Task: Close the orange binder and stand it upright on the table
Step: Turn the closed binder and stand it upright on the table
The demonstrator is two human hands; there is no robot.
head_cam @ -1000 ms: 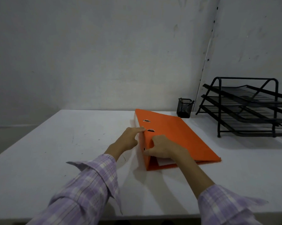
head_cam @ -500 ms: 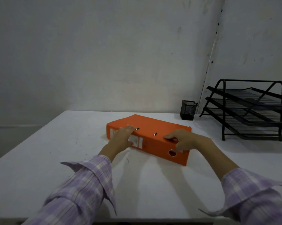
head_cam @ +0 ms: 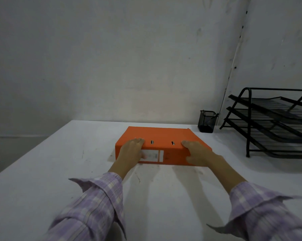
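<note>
The orange binder (head_cam: 161,136) lies flat and closed on the white table (head_cam: 42,171), its spine with a white label facing me. My left hand (head_cam: 132,152) grips the spine's left end, fingers over the top cover and thumb on the label. My right hand (head_cam: 197,153) grips the spine's right end the same way. Two metal slots show on the cover between my hands.
A small black mesh pen cup (head_cam: 206,121) stands at the back, right of the binder. A black three-tier wire letter tray (head_cam: 275,122) fills the right side. A wall runs along the table's far edge. Bare tabletop lies left of and in front of the binder.
The binder has been turned from lying lengthwise away from me to spine squarely facing me. Both hands have shifted to the spine's two ends.
</note>
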